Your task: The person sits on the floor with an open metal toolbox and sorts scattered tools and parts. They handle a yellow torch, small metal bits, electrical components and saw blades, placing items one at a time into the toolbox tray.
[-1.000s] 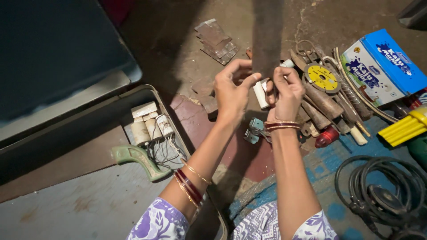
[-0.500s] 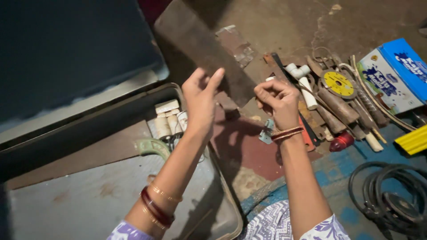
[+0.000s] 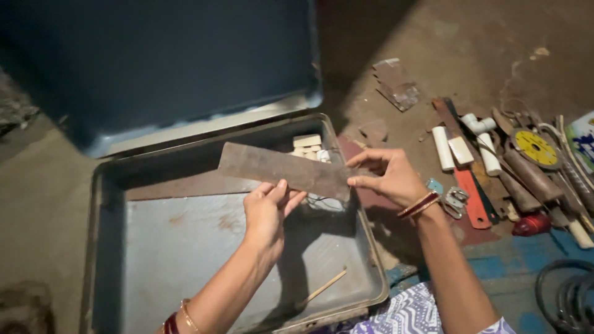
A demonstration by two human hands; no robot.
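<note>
A long rusty flat metal blade (image 3: 281,170) hangs level over the open metal box (image 3: 108,185). My right hand (image 3: 387,179) pinches its right end. My left hand (image 3: 269,210) supports it from below near the middle, fingers against its lower edge. In the box lie a brown flat strip (image 3: 185,185) along the far side, several white cylinders (image 3: 309,147) in the far right corner and a thin wooden stick (image 3: 325,286) near the front. The box lid (image 3: 154,62) stands open behind it.
On the floor to the right lies a heap of tools: white pipe pieces (image 3: 461,148), a red-handled tool (image 3: 473,198), a yellow cutting disc (image 3: 535,147), wooden handles (image 3: 532,179), a small metal hinge (image 3: 455,199). Black coiled cable (image 3: 569,297) is at the bottom right. Rusty plates (image 3: 396,83) lie further back.
The blade has swung from pointing away, up and left, to lying level over the box. My left hand has taken hold underneath it. The camera has turned left, bringing the whole box into view.
</note>
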